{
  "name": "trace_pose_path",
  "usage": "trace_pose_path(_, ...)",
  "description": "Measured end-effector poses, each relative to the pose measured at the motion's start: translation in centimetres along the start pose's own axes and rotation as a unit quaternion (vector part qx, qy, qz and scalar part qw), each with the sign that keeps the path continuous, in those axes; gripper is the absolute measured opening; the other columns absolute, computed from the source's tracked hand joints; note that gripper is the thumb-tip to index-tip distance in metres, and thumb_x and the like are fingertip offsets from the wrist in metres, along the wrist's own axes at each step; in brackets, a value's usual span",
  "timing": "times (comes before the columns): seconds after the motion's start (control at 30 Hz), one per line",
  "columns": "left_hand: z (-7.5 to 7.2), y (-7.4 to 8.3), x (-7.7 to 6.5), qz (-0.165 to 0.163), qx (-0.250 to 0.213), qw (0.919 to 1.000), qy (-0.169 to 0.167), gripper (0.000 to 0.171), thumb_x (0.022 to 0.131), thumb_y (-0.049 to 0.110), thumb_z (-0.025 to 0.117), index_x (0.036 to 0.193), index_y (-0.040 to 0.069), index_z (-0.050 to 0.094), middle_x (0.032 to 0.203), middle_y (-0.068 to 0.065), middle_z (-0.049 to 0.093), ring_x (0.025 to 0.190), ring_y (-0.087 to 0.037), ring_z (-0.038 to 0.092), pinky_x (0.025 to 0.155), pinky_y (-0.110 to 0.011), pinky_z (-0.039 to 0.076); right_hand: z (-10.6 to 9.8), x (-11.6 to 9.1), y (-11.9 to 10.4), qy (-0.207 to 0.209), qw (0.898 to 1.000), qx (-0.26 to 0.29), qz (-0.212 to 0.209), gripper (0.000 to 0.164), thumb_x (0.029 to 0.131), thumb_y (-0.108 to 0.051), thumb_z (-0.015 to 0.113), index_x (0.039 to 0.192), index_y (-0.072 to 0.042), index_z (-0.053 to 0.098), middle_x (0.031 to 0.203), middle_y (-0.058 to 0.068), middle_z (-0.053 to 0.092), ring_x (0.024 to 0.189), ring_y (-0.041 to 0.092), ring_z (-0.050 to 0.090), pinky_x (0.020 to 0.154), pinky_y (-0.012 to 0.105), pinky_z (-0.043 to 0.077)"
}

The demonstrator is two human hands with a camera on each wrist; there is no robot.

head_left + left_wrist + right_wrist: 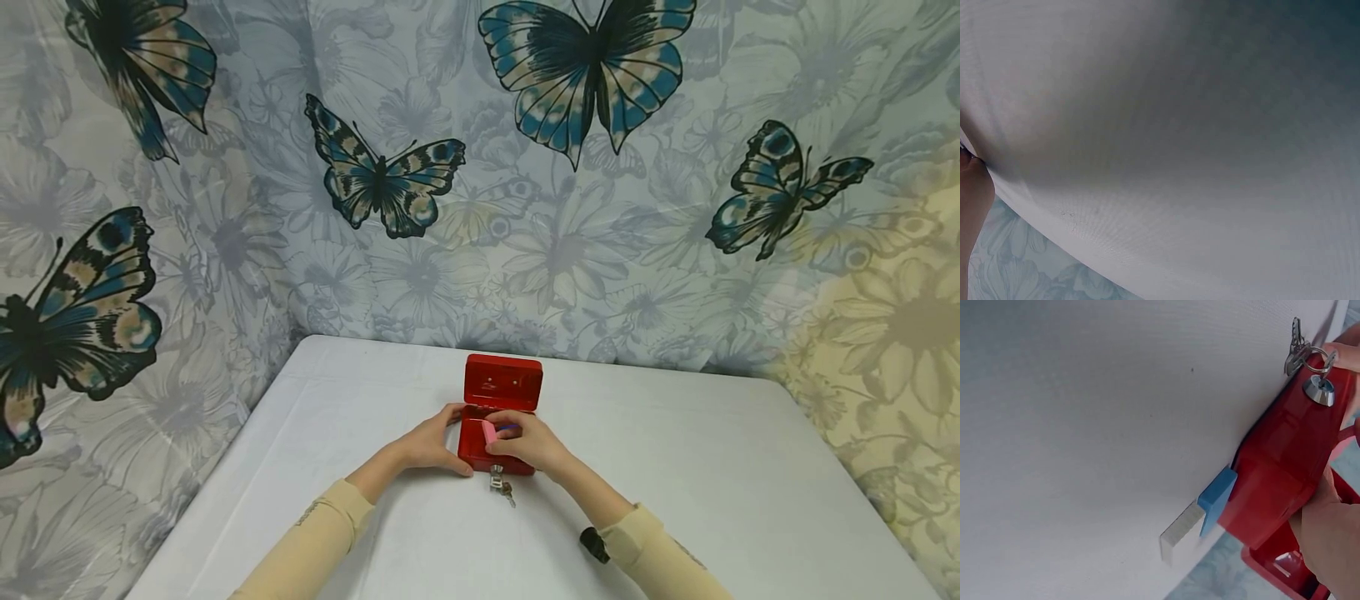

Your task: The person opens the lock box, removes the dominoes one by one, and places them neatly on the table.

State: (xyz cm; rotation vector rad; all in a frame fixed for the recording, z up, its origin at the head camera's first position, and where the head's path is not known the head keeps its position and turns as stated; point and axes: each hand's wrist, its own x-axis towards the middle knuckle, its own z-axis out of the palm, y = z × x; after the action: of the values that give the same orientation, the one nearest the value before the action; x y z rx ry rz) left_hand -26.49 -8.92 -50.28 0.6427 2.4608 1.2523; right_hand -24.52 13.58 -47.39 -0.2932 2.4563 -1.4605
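Butterfly-print backdrop (562, 267) behind white table (675, 458). Red box (480, 462) on table, lid up, keys (1295, 359) at front lock (1319, 392). Left hand (430, 443) at box's left side, thumb and fingers spread. Right hand (529, 442) pinches pink block (490, 432) over box interior.

Right wrist: red box (1279, 469) with open lid (1266, 559) | key (1323, 379) in lock (1319, 393), more keys (1297, 350) on ring (1316, 349) | blue-and-white block (1183, 529) on white table (1085, 450), just beside box, unclear if touching | right hand (1330, 540) at box's open side; left hand (1344, 357) near ring
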Motion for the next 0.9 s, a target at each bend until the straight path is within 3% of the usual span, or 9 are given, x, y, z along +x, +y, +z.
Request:
trace_pose_path(0.3, -0.1, 0.1, 0.0, -0.003, 0.003, 1.0, 0.002, 0.1, 0.068, 0.031, 0.089, 0.147, 0.012, 0.031, 0.147, -0.008, 0.042, 0.136, -0.025, 0.038, 0.112, -0.049, 0.03, -0.8, -1.2, -0.3, 0.007, 1.0, 0.025, 0.018, 0.046, 0.081, -0.016, 0.078, 0.124, -0.007, 0.063, 0.103, 0.007, 0.066, 0.092, 0.02, 0.062, 0.079, 0.037, 0.057)
trace_pose_path(0.9, 0.1, -0.1, 0.1, -0.007, 0.001, 1.0, 0.006, 0.1, 0.067, 0.031, 0.089, 0.147, 0.011, 0.031, 0.148, -0.009, 0.042, 0.136, -0.026, 0.038, 0.111, -0.051, 0.031, -3.2, -3.5, -0.1, 0.034, 0.998, 0.046, 0.037, 0.044, 0.084, -0.014, 0.076, 0.126, -0.01, 0.062, 0.116, 0.006, 0.064, 0.102, 0.022, 0.059, 0.082, 0.037, 0.056)
